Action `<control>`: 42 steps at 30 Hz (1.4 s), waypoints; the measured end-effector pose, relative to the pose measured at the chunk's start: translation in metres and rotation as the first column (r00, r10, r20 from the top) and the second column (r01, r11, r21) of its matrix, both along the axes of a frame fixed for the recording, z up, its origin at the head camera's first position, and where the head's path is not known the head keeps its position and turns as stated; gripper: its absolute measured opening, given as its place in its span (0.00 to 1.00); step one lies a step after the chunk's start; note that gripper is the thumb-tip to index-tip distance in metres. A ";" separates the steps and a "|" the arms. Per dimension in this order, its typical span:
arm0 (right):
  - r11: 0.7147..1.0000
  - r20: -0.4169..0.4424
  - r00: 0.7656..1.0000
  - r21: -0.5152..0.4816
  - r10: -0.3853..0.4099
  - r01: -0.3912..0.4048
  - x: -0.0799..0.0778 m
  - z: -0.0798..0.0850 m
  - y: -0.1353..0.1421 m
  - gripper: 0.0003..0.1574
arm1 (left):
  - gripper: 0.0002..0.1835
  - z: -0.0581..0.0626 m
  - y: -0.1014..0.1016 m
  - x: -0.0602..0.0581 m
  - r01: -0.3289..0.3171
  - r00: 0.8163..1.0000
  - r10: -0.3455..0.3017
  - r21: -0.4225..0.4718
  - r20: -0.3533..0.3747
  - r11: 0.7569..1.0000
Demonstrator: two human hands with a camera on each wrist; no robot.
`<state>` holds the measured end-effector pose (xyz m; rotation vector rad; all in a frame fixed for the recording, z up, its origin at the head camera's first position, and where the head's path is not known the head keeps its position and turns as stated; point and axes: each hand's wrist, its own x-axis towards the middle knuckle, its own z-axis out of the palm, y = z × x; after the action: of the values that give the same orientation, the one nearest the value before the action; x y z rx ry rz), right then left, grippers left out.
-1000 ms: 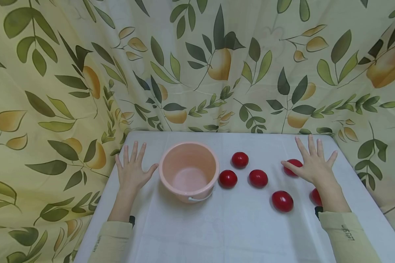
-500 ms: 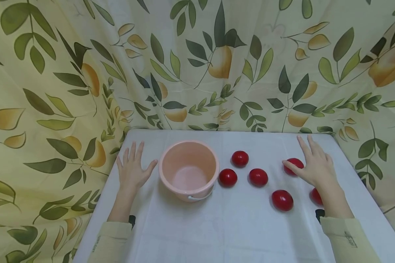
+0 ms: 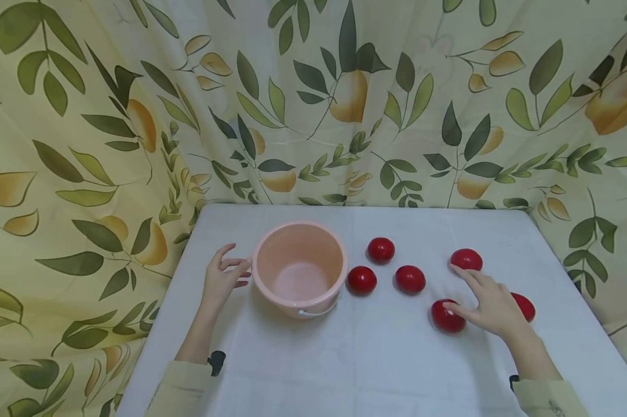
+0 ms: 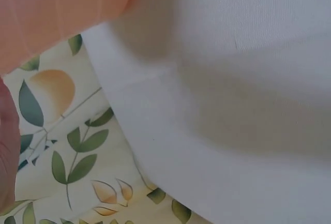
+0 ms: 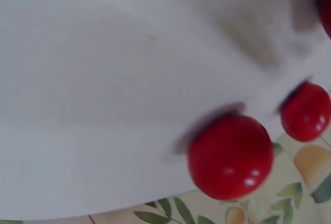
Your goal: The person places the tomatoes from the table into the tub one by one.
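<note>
My left hand [image 3: 223, 282] is at the left side of a pink bucket [image 3: 300, 304], fingers loosely bent, with its tips right at the rim. In the left wrist view the bucket [image 4: 62, 17] fills the upper left corner, and part of the hand [image 4: 7, 146] shows at the left edge. Low over the table, my right hand [image 3: 493, 307] has its thumb overlapping a shiny red ball [image 3: 447, 323]. Its extended index finger reaches the near edge of another red ball [image 3: 466, 259]. A third red ball [image 3: 525, 307] is partly hidden behind this hand. Neither hand holds anything.
Between bucket and right hand lie more red balls: one farther back [image 3: 381, 251], one beside the bucket [image 3: 362, 281], one in the middle [image 3: 409, 280]. A white cloth covers the table [image 3: 345, 370]. Behind it hangs a leaf-and-fruit-patterned curtain [image 3: 313, 145].
My left hand has turned from spread fingers to bent ones beside the bucket. The right hand has come down and nearer me, its thumb now over a red ball. Bucket and balls stay put.
</note>
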<state>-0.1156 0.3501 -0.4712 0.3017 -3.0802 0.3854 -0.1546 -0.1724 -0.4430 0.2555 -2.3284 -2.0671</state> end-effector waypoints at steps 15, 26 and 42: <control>0.993 0.096 0.995 0.110 0.025 -0.035 0.022 -0.039 0.004 0.61 | 0.30 0.002 0.002 0.005 0.118 0.978 -0.140 0.144 0.152 0.982; 0.993 0.102 0.995 0.116 0.007 -0.019 0.020 -0.049 0.006 0.60 | 0.29 0.000 0.003 0.005 0.152 0.965 -0.187 0.189 0.182 0.970; 0.994 0.082 0.996 0.106 0.022 -0.030 0.012 -0.054 0.006 0.59 | 0.29 0.002 0.003 0.005 0.158 0.960 -0.205 0.233 0.193 0.960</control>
<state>-0.1041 0.3557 -0.5252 0.3373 -3.1859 0.2391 -0.1492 -0.1690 -0.4415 0.2913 -2.3197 -2.5046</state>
